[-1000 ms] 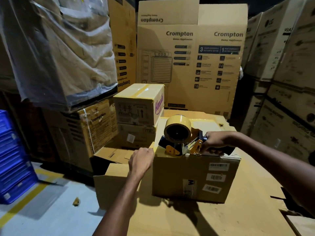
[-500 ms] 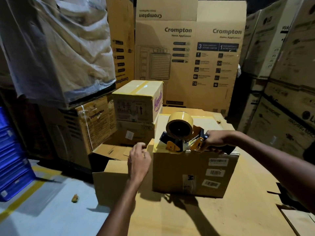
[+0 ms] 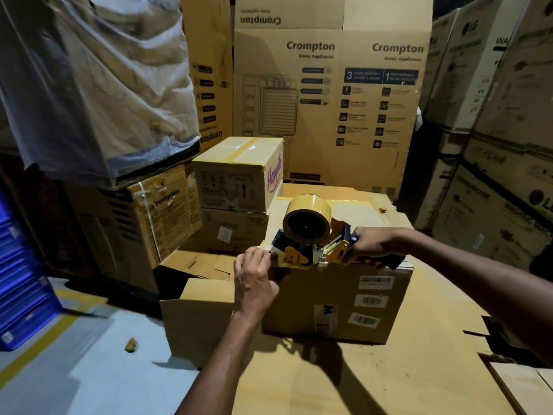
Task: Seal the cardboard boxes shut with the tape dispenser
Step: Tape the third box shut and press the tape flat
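Dispenser (image 3: pixel 311 244) at box (image 3: pixel 338 301) top edge btw L hand (image 3: pixel 256 280), R hand (image 3: pixel 374 247)

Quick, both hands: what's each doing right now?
Right hand: grips orange-and-blue plastic tape dispenser.
Left hand: curled at its front; hold cannot be told.

Big back carton (image 3: pixel 329 121) reads "Crompton" twice, each with "Home Appliances" under it, plus blue panels with a large "3" and "1"; its raised flap (image 3: pixel 287 10) has "Crompton" upside down, and the small print is illegible. "Crompton" also runs sideways on the tall carton (image 3: pixel 209 55) to its left and shows partly as "rompton" on the low left carton (image 3: pixel 167 217); the small taped box (image 3: pixel 236 181) has purple script starting "Happ". Right-side carton (image 3: pixel 508 205) carries the LG logo and "WASHING MA", and the front box (image 3: pixel 344 295) shows an "M" and barcode labels too small to read.
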A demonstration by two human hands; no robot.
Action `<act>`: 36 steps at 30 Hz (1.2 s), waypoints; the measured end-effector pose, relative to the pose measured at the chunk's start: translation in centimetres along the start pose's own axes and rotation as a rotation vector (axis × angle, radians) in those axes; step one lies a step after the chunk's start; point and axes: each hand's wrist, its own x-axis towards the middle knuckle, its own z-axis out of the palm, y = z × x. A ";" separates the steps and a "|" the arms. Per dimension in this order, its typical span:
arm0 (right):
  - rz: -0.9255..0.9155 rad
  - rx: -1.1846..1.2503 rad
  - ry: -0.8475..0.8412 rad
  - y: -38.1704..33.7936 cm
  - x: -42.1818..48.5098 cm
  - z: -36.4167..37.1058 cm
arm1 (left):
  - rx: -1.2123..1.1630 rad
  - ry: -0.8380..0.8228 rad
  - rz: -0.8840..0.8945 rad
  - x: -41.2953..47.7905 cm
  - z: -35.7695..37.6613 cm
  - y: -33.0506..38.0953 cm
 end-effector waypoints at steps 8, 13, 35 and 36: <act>-0.038 0.022 -0.027 2.0 0.3 -0.7 | 0.035 -0.016 0.005 -0.1 -0.1 0.8; -0.049 0.034 -0.032 5.3 -0.8 -2.1 | 0.011 -0.064 -0.036 -0.3 -0.1 0.8; 0.013 0.076 -0.016 13.8 -5.7 -5.0 | 0.189 -0.189 0.199 0.2 3.4 11.6; 0.012 0.075 0.010 13.9 -5.7 -4.9 | 0.157 -0.177 0.147 0.0 3.6 12.0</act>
